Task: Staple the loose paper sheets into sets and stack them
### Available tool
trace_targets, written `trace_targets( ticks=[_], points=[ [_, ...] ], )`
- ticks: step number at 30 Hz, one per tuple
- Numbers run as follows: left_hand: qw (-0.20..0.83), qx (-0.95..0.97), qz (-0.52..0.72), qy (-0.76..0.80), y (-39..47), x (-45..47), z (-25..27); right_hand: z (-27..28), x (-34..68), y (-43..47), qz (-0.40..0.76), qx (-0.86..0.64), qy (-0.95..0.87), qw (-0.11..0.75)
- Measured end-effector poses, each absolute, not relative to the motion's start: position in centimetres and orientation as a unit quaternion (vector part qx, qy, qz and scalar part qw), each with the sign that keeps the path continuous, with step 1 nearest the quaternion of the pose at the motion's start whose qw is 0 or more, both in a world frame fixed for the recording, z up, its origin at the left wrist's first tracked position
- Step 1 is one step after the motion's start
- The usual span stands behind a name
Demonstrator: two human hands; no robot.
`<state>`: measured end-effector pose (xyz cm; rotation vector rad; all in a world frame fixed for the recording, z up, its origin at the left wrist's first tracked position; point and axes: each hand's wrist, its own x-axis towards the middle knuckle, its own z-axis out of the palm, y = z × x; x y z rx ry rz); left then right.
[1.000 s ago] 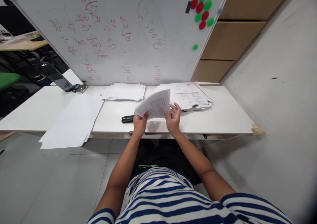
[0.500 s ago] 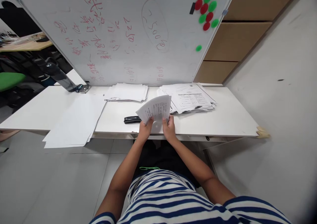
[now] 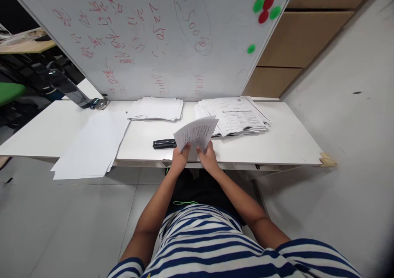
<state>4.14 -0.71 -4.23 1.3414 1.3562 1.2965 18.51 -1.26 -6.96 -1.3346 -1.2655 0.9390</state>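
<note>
Printed paper sheets [image 3: 197, 131] are held up over the front of the desk, curved between my two hands. My left hand [image 3: 180, 157] grips their lower left edge, thumb on the printed face. On the lower right edge, my right hand [image 3: 208, 155] is closed with its thumb in front as well. How many sheets there are I cannot tell. A black stapler [image 3: 164, 143] lies on the desk just left of the sheets, its right end hidden behind them. Behind the sheets to the right rests a messy stack of printed papers [image 3: 237, 116].
A neater paper pile [image 3: 156, 108] lies at the back of the white desk [image 3: 273, 146]. Large blank sheets [image 3: 92, 142] overhang the front edge at left. A whiteboard [image 3: 221, 32] with magnets stands behind. A dark bottle [image 3: 69, 87] is at the back left, cardboard boxes [image 3: 308, 40] at right.
My right thumb has moved left across the lower part of the sheets, and they have shifted and bent slightly to the right. The head view has tilted a little downward.
</note>
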Motion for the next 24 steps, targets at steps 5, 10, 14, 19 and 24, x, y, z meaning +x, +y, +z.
trace_targets(
  ticks=[5, 10, 14, 19, 24],
  points=[
    [0.436, 0.482, 0.534, 0.541, -0.6, 4.0, -4.6, -7.5, 18.3, -1.7, 0.351, -0.523, -0.503, 0.592],
    [0.508, 0.376, 0.595, 0.497, -1.2, 5.5, -3.8, -6.9, 18.0, -3.3, 0.359, -0.504, -0.423, 0.662],
    [0.564, 0.332, 0.6, 0.461, -2.3, 7.5, -2.6, -5.8, 17.9, -4.7, 0.472, -0.456, -0.377, 0.654],
    [0.581, 0.367, 0.559, 0.465, -3.3, 8.3, -2.2, -5.6, 19.0, -5.0, 0.487, -0.447, -0.334, 0.672],
    [0.512, 0.443, 0.563, 0.474, -2.6, 5.9, -2.9, -6.3, 22.0, -5.4, 0.469, -0.49, -0.316, 0.664]
  ],
)
